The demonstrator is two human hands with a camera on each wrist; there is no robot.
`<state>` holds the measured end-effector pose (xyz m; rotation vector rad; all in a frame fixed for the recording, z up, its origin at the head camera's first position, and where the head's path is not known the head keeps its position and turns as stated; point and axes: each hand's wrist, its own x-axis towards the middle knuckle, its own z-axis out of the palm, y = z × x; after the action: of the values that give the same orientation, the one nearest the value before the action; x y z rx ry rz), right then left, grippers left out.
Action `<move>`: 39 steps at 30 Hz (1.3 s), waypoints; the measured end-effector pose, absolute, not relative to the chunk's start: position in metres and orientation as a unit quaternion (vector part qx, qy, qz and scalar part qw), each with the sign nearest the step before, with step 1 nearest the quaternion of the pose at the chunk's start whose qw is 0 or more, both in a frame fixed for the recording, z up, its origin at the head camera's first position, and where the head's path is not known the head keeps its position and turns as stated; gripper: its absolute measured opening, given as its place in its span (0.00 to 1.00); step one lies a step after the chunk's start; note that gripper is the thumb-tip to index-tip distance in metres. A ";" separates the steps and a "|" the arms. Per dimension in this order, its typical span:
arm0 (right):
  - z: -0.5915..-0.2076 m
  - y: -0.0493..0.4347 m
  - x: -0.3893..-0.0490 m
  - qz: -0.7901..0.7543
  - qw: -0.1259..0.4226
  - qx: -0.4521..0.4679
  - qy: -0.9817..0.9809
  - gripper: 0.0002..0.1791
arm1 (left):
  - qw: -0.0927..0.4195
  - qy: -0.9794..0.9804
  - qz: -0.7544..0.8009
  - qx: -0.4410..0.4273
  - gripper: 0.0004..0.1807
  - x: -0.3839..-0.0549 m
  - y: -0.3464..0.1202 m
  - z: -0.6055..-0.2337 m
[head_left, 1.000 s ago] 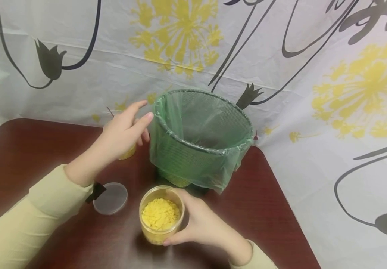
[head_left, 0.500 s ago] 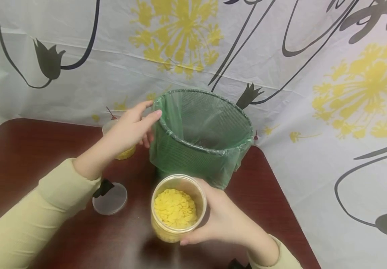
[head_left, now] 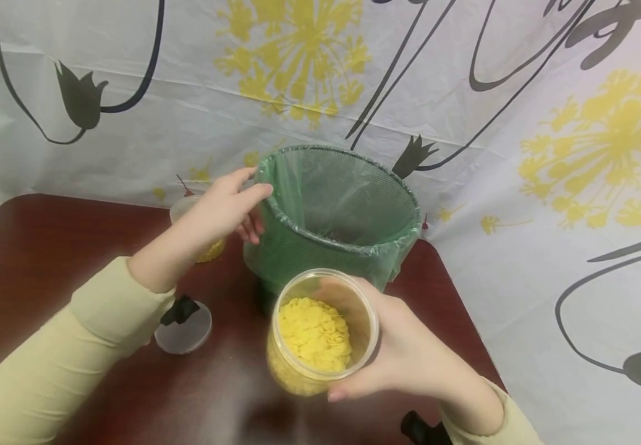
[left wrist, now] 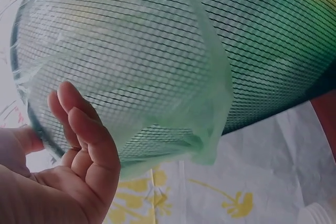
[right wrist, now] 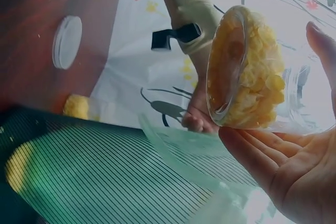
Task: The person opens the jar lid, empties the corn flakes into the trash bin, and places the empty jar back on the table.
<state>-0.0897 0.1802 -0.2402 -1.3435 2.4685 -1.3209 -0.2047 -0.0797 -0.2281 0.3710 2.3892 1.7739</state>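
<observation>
A mesh wastebasket [head_left: 320,247] with a green liner stands at the back of the table. My left hand [head_left: 222,207] holds its left rim; in the left wrist view the thumb lies at the rim, the other fingers of the left hand [left wrist: 84,166] bent along the outside. My right hand [head_left: 403,346] grips a clear plastic jar [head_left: 292,371] in front of the wastebasket. Off the table, the jar tilts, its open mouth towards the head camera. Small flat yellow pieces [right wrist: 262,77] partly fill it. Some right fingers are hidden behind the jar.
A clear round lid [head_left: 186,337] lies on the dark red table [head_left: 75,247]. Partly hidden behind the left forearm stands another clear container [head_left: 211,250] with yellow contents. A patterned white cloth [head_left: 159,142] hangs close behind the table.
My right hand has raised the jar, moved it right towards the wastebasket and tilted it more. My left hand has moved right, from beside the wastebasket onto its rim.
</observation>
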 end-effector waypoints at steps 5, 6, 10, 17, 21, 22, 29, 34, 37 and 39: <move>-0.227 0.188 -0.091 -0.423 0.014 -0.429 0.798 0.54 | 0.123 0.760 0.629 0.109 0.37 -0.205 -0.079 -0.223; -0.225 0.190 -0.091 -0.424 0.012 -0.429 0.798 0.54 | 0.133 0.753 0.635 0.107 0.37 -0.205 -0.078 -0.222; -0.217 0.196 -0.092 -0.432 0.006 -0.433 0.792 0.53 | 0.155 0.735 0.652 0.100 0.39 -0.204 -0.078 -0.219; -0.205 0.206 -0.096 -0.484 0.004 -0.470 0.738 0.55 | 0.160 0.721 0.668 0.094 0.39 -0.201 -0.078 -0.217; -0.196 0.211 -0.098 -0.538 0.034 -0.477 0.694 0.58 | 0.158 0.716 0.673 0.097 0.39 -0.200 -0.078 -0.216; -0.193 0.213 -0.099 -0.552 0.045 -0.476 0.684 0.58 | 0.157 0.715 0.674 0.097 0.39 -0.200 -0.078 -0.216; -0.169 0.226 -0.106 -0.518 0.003 -0.425 0.742 0.60 | 0.157 0.712 0.677 0.097 0.38 -0.200 -0.077 -0.215; -0.152 0.230 -0.112 -0.517 -0.042 -0.415 0.747 0.58 | 0.156 0.712 0.679 0.090 0.38 -0.201 -0.076 -0.215; -0.143 0.232 -0.117 -0.517 -0.072 -0.406 0.750 0.55 | 0.156 0.715 0.675 0.088 0.38 -0.201 -0.077 -0.215; -0.140 0.235 -0.121 -0.510 -0.089 -0.391 0.761 0.53 | 0.157 0.716 0.674 0.089 0.38 -0.201 -0.077 -0.214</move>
<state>-0.1213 0.2345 -0.1395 -1.3029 2.5373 -1.6998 -0.2012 -0.0766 -0.2142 0.2542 2.0497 1.9300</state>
